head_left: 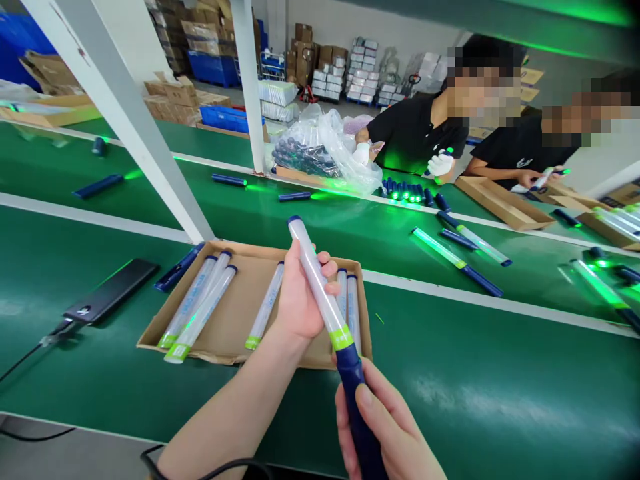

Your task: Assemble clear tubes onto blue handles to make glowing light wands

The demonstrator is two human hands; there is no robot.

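Observation:
Both hands hold one light stick (320,287), tilted with its far end up and to the left. My left hand (297,307) wraps its fingers round the frosted white tube. Below a lime-green band the tube meets a dark blue handle (356,393), which my right hand (387,413) grips with the thumb on top. The handle's lower end runs out of view. Behind my left hand lies a shallow cardboard tray (250,267) with several capped tubes (200,313) in it, bearing green bands; my hand and forearm hide part of it.
A black power bank (113,290) with a cable lies left of the tray, beside a dark blue handle (179,267). Lit handles and light sticks (455,260) lie on the green belt beyond. A white post (125,113) slants at left. Two co-workers (420,133) stand across the belt.

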